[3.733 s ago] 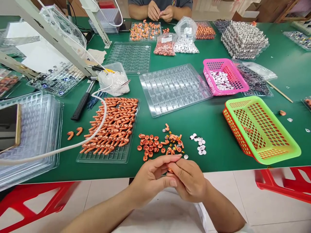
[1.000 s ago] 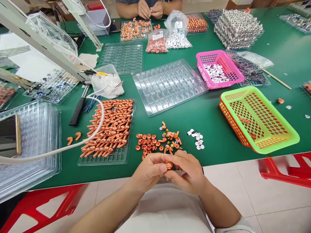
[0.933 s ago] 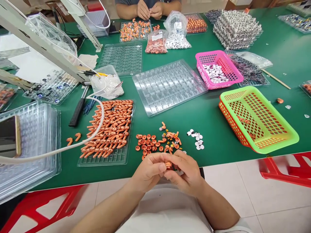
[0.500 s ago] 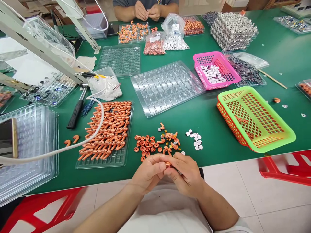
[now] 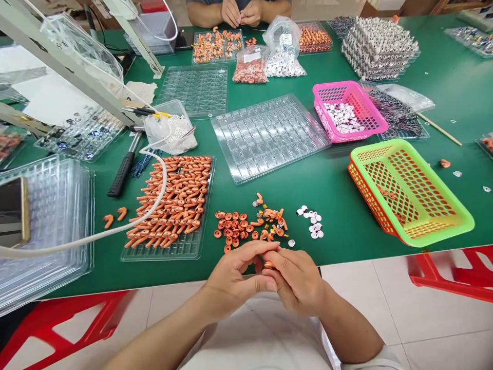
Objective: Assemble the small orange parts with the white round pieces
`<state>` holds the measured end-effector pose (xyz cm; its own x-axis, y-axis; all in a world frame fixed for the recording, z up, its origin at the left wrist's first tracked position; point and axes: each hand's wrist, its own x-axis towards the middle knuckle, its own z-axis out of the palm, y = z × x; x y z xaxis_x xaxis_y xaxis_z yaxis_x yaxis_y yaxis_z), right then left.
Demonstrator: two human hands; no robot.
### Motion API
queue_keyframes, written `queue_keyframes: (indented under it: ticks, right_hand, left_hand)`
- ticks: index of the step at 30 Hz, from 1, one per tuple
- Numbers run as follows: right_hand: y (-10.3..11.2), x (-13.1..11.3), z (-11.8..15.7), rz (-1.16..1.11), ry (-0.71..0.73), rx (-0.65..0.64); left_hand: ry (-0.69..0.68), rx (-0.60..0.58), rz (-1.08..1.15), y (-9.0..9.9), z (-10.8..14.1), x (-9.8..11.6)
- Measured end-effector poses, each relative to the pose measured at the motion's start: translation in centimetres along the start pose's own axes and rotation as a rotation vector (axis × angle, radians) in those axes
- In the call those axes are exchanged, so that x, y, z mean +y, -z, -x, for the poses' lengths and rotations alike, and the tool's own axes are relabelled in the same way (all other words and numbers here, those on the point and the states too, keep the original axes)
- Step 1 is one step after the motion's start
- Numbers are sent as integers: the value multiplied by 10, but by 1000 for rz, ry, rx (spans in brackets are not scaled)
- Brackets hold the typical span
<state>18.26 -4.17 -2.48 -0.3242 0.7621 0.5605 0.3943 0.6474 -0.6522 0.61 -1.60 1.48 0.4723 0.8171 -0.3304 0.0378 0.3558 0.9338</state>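
My right hand [image 5: 302,280] pinches a small orange earbud shell [image 5: 268,264] between thumb and fingers, close in front of my body at the table's near edge. Around its left side curves my left hand [image 5: 229,280], thumb and forefinger spread apart, fingertips against the right hand. Most of the shell is hidden by fingers. Just beyond the hands lie round orange earbud caps [image 5: 233,224], stemmed orange earbud pieces with small metallic and yellow parts [image 5: 272,216], and white round stickers [image 5: 315,226].
To the left, a clear tray [image 5: 185,252] carries rows of orange earbud shells, crossed by a white cable [image 5: 164,185]. A hammer [image 5: 123,172] lies beside it. Further off are a clear tray [image 5: 269,139], pink basket [image 5: 323,103] and green basket [image 5: 435,195]. Another person's hands [image 5: 242,13] work opposite.
My left thumb and forefinger have opened away from the earbud shell, which stays in my right fingers. The view has shifted slightly, so the table items sit a little further right.
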Motion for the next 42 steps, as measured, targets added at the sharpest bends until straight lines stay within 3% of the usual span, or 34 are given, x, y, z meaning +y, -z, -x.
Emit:
queue_keyframes:
  ticks: [4,28,37,42]
  right_hand:
    - [-1,2,3,5,62,18]
    - [0,-1,-9,-43,139,-17]
    - [-11,10,-20,-89,181,-27]
    - [-16,11,-19,-111,89,-9]
  left_hand:
    - [-28,17,-82,-2,1,-1]
    - [-147,134,-32,-10,17,-9]
    - [-73,239,78,-7,14,-12]
    - [7,246,121,-5,9,-10]
